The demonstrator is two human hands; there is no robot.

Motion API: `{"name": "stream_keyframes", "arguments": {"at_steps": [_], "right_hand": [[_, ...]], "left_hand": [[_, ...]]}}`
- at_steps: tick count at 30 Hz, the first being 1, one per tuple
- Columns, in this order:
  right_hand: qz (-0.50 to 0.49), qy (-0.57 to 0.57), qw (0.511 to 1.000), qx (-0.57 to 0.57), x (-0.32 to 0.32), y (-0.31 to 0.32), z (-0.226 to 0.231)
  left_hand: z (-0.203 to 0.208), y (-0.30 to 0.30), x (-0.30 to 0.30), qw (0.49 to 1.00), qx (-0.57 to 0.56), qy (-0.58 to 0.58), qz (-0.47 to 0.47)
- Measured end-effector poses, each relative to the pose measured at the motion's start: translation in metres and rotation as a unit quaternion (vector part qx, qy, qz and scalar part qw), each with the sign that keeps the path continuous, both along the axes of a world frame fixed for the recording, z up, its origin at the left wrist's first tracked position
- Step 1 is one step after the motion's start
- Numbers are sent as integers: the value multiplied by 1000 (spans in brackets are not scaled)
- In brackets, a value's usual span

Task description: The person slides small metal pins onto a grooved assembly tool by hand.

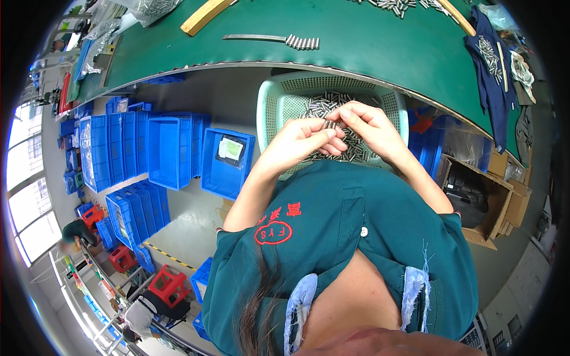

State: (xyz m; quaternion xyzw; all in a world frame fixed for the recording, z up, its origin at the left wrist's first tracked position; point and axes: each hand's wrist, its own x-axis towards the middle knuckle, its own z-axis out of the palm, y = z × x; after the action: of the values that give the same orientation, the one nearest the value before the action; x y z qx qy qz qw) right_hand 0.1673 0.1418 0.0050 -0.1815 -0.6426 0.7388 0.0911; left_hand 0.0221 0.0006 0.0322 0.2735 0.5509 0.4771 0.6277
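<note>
green bench (356,41) | pale basket (270,101) | pins (328,124) between both grips

Upper frame: green table (356,41) bearing a wooden strip (205,16), a flat metal bar (254,37) and a dark blue cloth (493,77) at its right end. Left of centre: blue plastic crates (142,148) on the floor, red stools (168,283) lower left. Right edge: open cardboard box (481,196).
</note>
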Motion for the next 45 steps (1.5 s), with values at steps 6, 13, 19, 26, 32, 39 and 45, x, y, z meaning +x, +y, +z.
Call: {"name": "stream_keyframes", "arguments": {"at_steps": [6, 13, 19, 26, 32, 39, 45], "right_hand": [[2, 2, 1000, 15, 0, 0, 1], [17, -28, 987, 159, 1, -4, 3], [35, -79, 988, -130, -2, 1, -7], [-30, -79, 882, -463, 7, 3, -20], [-58, -118, 972, -195, 5, 2, -10], [-15, -88, 986, -141, 1, 0, 3], [13, -11, 995, 94, 8, 3, 2]], "left_hand": [[-5, 1, 0, 1000, 3, 1, -6], [-1, -1, 7, 992, -12, 124, -32], [-1, -1, 3, 995, -15, 90, -44], [5, -3, -2, 996, 7, 85, -15], [9, -3, -4, 996, -2, 91, -19], [6, 1, -3, 996, -8, 87, -26], [-3, 6, -1, 997, -4, 73, -39]]}}
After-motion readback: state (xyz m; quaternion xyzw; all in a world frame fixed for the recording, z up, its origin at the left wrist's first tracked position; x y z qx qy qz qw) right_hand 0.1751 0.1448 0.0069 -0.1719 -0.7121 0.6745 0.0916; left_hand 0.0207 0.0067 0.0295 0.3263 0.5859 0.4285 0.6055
